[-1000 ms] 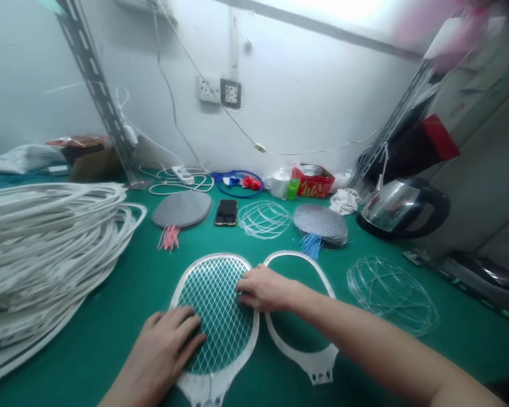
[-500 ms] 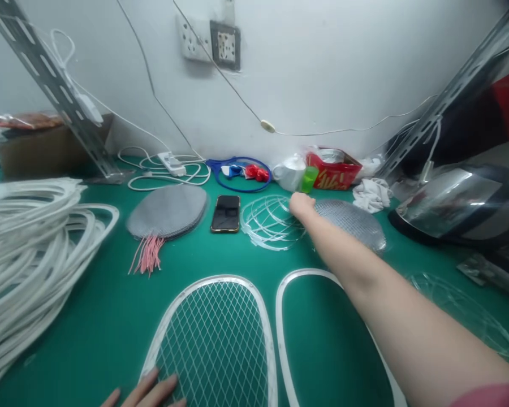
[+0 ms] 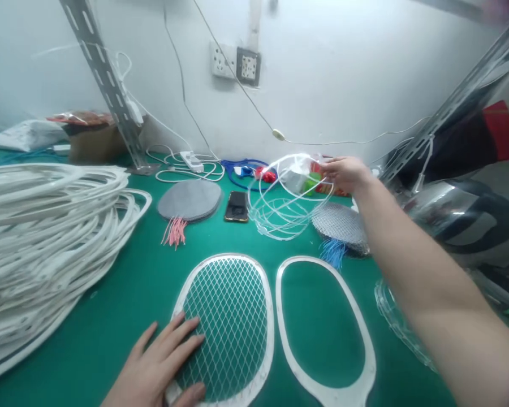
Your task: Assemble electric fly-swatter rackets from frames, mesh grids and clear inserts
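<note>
My left hand point(image 3: 163, 359) lies with spread fingers on the left edge of a white oval racket frame with metal mesh point(image 3: 229, 316). Beside it rests a second white racket frame point(image 3: 367, 345) with an open middle. Farther back, the fingers of my right hand point(image 3: 343, 172) are closed on the rim of a clear plastic ribbed oval frame point(image 3: 275, 169), raised and tilted. Under it, more clear ribbed frames point(image 3: 280, 229) lie on the green table. A stack of grey mesh ovals point(image 3: 341, 220) with blue strands point(image 3: 333, 251) sits below my right wrist.
White racket frames point(image 3: 46, 254) are heaped at the left. Grey ovals point(image 3: 190, 200) with pink strands and a phone point(image 3: 236, 206) lie mid-table. A white cable with a power strip point(image 3: 192, 161), a blue frame point(image 3: 233, 178) and a slotted metal post point(image 3: 106, 79) stand behind. Clear frames point(image 3: 396, 316) lie at right.
My right hand has lifted a clear ribbed frame up from the stack. My left hand has come further into view over the mesh. The camera view has shifted.
</note>
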`<state>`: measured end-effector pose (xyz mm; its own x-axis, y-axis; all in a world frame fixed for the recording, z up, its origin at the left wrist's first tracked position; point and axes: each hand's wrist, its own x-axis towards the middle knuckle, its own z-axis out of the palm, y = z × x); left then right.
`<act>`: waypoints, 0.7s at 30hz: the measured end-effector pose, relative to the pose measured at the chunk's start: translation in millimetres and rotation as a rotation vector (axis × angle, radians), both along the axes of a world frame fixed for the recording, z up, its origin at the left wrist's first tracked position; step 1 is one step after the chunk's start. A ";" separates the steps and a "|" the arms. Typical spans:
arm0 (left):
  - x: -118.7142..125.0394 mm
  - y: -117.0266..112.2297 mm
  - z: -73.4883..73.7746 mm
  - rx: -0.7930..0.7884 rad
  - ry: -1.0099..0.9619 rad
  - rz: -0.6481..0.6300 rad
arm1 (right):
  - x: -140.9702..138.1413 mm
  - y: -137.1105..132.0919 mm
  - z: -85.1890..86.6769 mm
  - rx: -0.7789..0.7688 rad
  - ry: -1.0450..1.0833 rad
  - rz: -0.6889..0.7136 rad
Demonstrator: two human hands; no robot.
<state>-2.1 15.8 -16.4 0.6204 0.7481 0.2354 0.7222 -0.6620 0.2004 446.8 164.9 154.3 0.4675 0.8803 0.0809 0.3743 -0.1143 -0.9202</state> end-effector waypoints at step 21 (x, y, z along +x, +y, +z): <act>4.9 -6.5 10.8 -0.098 -0.033 0.004 | -190.0 -52.9 -150.1 -0.052 -0.702 0.612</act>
